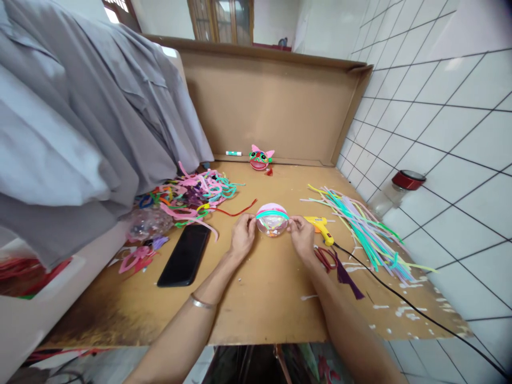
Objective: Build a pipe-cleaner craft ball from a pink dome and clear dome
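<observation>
A clear plastic ball with a pink top and a teal pipe cleaner band round it sits on the cardboard work surface. My left hand grips its left side with closed fingers. My right hand pinches its right side where the band ends. Both forearms reach in from the bottom edge.
A black phone lies left of my hands, a tangle of coloured pipe cleaners behind it. A yellow glue gun with a black cord, straight pipe cleaners and a jar lie right. A small pink mask figure stands at the back. Grey cloth hangs left.
</observation>
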`<state>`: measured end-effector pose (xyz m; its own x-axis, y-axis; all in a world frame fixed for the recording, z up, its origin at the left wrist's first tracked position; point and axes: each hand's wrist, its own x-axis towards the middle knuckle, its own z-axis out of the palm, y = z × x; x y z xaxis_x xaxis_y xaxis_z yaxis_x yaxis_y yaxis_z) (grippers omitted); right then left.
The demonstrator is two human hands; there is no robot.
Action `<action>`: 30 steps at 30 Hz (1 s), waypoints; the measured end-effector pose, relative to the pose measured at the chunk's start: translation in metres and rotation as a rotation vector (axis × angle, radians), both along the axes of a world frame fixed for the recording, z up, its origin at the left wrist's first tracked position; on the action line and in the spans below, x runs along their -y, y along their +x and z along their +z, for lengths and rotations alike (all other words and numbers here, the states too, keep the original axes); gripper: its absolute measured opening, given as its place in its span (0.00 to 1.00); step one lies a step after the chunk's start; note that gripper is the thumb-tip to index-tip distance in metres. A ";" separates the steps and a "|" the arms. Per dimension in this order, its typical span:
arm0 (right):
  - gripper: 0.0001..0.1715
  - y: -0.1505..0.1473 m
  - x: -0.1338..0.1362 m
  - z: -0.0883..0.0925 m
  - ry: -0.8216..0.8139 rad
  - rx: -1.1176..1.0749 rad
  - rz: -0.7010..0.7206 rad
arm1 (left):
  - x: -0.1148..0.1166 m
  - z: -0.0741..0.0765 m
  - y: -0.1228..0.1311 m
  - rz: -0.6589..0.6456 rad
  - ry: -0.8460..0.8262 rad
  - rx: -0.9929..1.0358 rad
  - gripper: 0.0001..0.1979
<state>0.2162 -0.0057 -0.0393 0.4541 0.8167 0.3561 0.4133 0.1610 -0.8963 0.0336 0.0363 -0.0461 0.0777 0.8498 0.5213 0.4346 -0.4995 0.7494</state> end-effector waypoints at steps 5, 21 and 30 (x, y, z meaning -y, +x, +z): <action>0.15 -0.001 -0.001 -0.002 0.024 -0.048 -0.026 | -0.001 -0.001 0.001 0.004 -0.033 0.043 0.10; 0.15 0.002 -0.002 -0.006 0.008 0.078 -0.032 | -0.002 -0.003 0.005 -0.038 -0.184 0.259 0.11; 0.13 0.003 -0.002 0.000 -0.032 0.036 -0.017 | -0.001 -0.003 0.009 -0.079 -0.148 0.285 0.09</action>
